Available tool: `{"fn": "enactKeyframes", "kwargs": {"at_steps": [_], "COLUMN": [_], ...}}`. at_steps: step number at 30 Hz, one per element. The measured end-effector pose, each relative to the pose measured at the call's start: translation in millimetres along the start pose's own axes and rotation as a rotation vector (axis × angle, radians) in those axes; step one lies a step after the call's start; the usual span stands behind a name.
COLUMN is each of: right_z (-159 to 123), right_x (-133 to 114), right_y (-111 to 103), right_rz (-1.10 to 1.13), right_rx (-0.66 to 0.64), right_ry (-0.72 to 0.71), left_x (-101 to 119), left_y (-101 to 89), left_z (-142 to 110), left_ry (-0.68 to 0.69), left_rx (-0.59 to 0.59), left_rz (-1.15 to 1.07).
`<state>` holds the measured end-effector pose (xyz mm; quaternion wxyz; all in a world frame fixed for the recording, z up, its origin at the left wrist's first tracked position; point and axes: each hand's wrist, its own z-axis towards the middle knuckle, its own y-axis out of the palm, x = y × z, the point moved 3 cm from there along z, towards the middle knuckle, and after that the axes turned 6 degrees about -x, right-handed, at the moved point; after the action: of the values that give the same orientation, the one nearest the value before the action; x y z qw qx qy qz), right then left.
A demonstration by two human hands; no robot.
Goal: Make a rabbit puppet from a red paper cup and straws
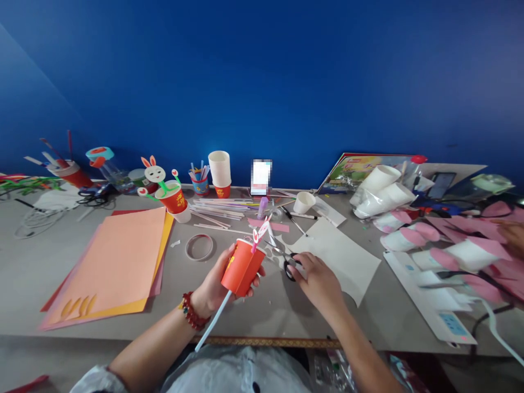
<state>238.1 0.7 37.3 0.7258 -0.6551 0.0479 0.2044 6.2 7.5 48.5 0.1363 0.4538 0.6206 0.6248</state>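
Observation:
In my left hand [216,278] is a red paper cup [243,267], tilted, with my fingers wrapped around it. A pale blue straw [213,321] sticks out of its lower end. White paper pieces with red centres [262,232] stand at its rim, near a bit of pink straw. My right hand [317,275] has its thumb and fingers at the black handles of a pair of scissors [290,268]. The scissor blades point away to the upper left, over white paper scraps [275,254]. A large sheet of white paper [344,259] lies beyond my right hand.
Coloured paper sheets [118,256] and a tape roll [199,248] lie left. A finished-looking rabbit cup [174,197], loose straws [223,208] and stacked white cups [220,168] stand behind. On the right are a power strip [429,305], pink-and-white cup pieces [409,237] and another person's hand [511,236].

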Motion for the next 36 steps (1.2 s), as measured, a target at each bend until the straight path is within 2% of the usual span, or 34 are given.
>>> {"fn": "enactKeyframes", "kwargs": {"at_steps": [4, 8, 11, 14, 17, 19, 21, 23, 25, 29, 33, 36], "right_z": [-6, -1, 4, 8, 9, 7, 5, 2, -1, -9, -13, -14], "right_x": [13, 15, 17, 22, 31, 36, 35, 29, 19, -10, -35, -45], "right_y": [15, 14, 12, 9, 5, 2, -1, -5, -12, -26, -36, -40], "right_rz": [-0.164, -0.212, -0.188, -0.102, 0.038, 0.223, 0.462, 0.661, 0.757, 0.775, 0.762, 0.718], "right_rx": [-0.089, -0.130, -0.194, -0.211, -0.211, -0.229, -0.239, -0.239, -0.240, -0.312, -0.374, -0.376], "right_ry": [0.053, 0.117, 0.104, 0.075, 0.123, 0.174, 0.168, 0.114, 0.064, 0.004, -0.008, -0.007], "left_x": [3, 6, 7, 8, 9, 9, 9, 10, 11, 13, 13, 14], "left_y": [2.8, 8.8, 12.3, 14.3, 15.0, 15.0, 14.6, 13.3, 10.8, 4.7, 0.2, -5.2], "left_z": [0, 0, -1, -3, -4, -5, -5, -6, -7, -12, -17, -21], "left_ry": [0.009, 0.053, 0.074, 0.076, 0.080, 0.085, 0.101, 0.149, 0.253, 0.475, 0.597, 0.682], "left_rx": [0.047, 0.112, 0.174, 0.208, 0.234, 0.254, 0.276, 0.301, 0.331, 0.383, 0.368, 0.412], "left_rz": [-0.018, -0.044, -0.076, -0.117, -0.150, -0.146, -0.113, -0.041, 0.067, 0.301, 0.482, 0.608]}}
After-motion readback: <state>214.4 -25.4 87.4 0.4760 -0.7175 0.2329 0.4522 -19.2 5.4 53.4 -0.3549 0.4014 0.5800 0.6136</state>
